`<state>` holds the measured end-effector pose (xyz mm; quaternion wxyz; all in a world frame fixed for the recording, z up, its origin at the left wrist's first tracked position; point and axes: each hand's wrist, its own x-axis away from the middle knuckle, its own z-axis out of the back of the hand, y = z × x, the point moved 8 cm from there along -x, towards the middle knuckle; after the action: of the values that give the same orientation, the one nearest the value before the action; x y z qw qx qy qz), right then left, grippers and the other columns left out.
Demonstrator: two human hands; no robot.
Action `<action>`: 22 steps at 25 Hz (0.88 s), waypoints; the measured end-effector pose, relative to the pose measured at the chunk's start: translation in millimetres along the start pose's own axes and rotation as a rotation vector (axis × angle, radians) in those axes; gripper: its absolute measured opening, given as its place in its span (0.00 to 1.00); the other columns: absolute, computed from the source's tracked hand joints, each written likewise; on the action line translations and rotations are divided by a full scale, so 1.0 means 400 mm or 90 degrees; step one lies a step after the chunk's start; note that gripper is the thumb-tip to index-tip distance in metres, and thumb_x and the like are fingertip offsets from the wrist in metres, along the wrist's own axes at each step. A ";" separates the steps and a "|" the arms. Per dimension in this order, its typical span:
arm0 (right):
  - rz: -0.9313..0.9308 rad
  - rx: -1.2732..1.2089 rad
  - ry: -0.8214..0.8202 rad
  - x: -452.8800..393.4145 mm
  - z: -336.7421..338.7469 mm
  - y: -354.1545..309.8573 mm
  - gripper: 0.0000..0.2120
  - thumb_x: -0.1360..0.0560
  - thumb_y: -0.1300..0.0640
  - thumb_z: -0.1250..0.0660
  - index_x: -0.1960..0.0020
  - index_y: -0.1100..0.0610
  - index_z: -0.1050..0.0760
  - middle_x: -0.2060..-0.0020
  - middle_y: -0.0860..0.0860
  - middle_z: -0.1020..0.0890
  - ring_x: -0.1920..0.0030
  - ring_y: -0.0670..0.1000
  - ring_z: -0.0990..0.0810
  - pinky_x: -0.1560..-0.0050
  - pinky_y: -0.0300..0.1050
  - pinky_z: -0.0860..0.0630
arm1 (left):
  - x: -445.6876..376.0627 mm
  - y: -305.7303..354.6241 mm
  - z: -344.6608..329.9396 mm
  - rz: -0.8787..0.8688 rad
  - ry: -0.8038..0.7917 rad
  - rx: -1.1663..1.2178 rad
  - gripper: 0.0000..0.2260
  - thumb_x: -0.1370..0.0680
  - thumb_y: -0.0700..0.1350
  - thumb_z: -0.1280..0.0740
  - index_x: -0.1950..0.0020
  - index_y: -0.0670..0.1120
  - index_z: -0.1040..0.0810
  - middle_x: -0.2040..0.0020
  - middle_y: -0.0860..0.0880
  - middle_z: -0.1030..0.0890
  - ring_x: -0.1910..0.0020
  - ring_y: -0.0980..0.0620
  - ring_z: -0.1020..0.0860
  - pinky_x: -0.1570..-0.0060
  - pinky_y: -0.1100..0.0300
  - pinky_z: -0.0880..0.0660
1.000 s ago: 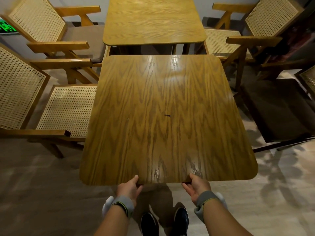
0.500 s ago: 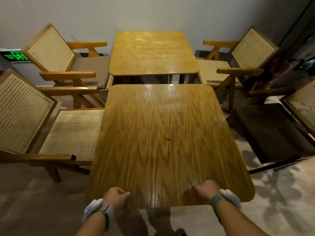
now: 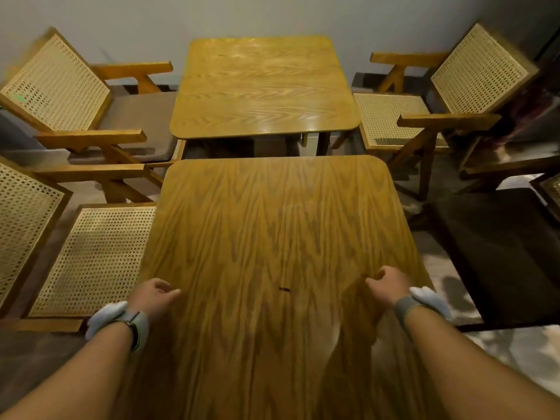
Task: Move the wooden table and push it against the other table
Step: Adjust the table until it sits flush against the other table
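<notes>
The near wooden table fills the middle of the view, its far edge a short gap away from the other wooden table that stands against the wall. My left hand is over the near table's left side with its fingers loosely curled and nothing in them. My right hand is over the right side of the top, also curled and holding nothing. Both wrists wear grey bands. Whether the hands touch the tabletop I cannot tell.
Rattan armchairs flank the tables: one at the near left, one at the far left, one at the far right. A dark mat lies on the floor to the right. A grey wall is behind the far table.
Both hands have left the table's near edge and moved forward over its top. The view has come closer and higher above the table.
</notes>
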<state>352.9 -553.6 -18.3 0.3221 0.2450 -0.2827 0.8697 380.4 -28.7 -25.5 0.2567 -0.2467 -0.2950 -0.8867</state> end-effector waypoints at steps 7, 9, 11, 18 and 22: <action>-0.102 -0.093 0.136 -0.205 0.115 0.067 0.35 0.28 0.45 0.29 0.29 0.63 0.35 0.32 0.62 0.29 0.34 0.65 0.29 0.35 0.59 0.31 | -0.168 -0.052 0.071 0.101 0.112 0.062 0.29 0.31 0.50 0.24 0.35 0.40 0.29 0.39 0.38 0.22 0.48 0.40 0.22 0.52 0.48 0.25; -0.144 -0.127 0.154 -0.229 0.118 0.091 0.37 0.30 0.44 0.28 0.30 0.63 0.35 0.33 0.62 0.28 0.34 0.66 0.28 0.35 0.60 0.30 | -0.181 -0.063 0.061 0.105 0.089 0.076 0.33 0.35 0.50 0.21 0.35 0.41 0.29 0.42 0.40 0.21 0.52 0.42 0.22 0.54 0.49 0.24; -0.172 -0.140 0.153 -0.242 0.117 0.104 0.39 0.32 0.43 0.26 0.30 0.63 0.35 0.32 0.62 0.28 0.35 0.66 0.28 0.36 0.61 0.30 | -0.197 -0.068 0.059 0.112 0.064 0.091 0.38 0.40 0.51 0.18 0.35 0.43 0.29 0.42 0.41 0.20 0.49 0.40 0.21 0.50 0.46 0.23; -0.233 -0.186 0.078 -0.256 0.094 0.162 0.49 0.42 0.38 0.22 0.31 0.63 0.32 0.35 0.62 0.24 0.39 0.66 0.24 0.41 0.62 0.26 | -0.216 -0.085 0.065 0.184 -0.002 0.121 0.40 0.49 0.54 0.17 0.41 0.44 0.24 0.51 0.44 0.18 0.56 0.42 0.20 0.56 0.49 0.22; -0.211 -0.209 0.077 -0.258 0.109 0.147 0.45 0.43 0.41 0.20 0.35 0.63 0.29 0.38 0.62 0.22 0.43 0.65 0.22 0.44 0.59 0.24 | -0.227 -0.072 0.067 0.201 -0.022 0.135 0.38 0.47 0.52 0.17 0.41 0.42 0.23 0.47 0.42 0.18 0.50 0.39 0.20 0.46 0.42 0.23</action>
<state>392.0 -662.6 -69.4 0.5123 0.1797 -0.3561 0.7606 438.6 36.7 -71.3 0.4120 -0.2767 -0.3490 -0.7949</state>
